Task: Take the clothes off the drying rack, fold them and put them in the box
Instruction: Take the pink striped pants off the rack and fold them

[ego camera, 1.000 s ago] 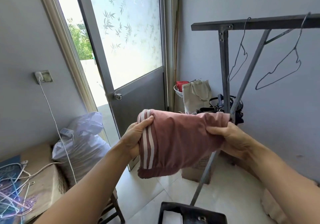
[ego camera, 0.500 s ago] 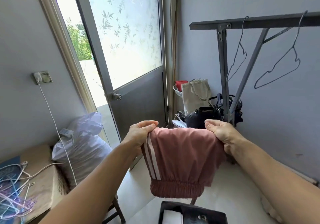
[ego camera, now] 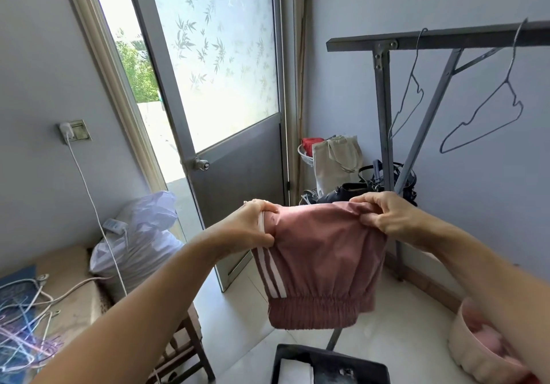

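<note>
A pink garment (ego camera: 320,264) with two white side stripes and an elastic waistband hangs folded in front of me, waistband down. My left hand (ego camera: 253,226) grips its top left corner and my right hand (ego camera: 384,214) pinches the top right edge. The grey metal drying rack (ego camera: 384,110) stands at the right with two bare wire hangers (ego camera: 488,116) on its bar. A black box (ego camera: 330,365) with something white inside sits on the floor directly below the garment.
A half-glazed door (ego camera: 235,133) stands ajar ahead. Bags (ego camera: 339,160) are piled in the corner behind the rack. A white sack (ego camera: 140,243) and a low table with loose hangers (ego camera: 23,324) are at the left. A beige basket (ego camera: 479,351) sits at the lower right.
The garment has dropped from a bunched, sideways hold to hanging flat with the waistband down. Both hands have shifted to its top edge, and the view has tilted slightly downward.
</note>
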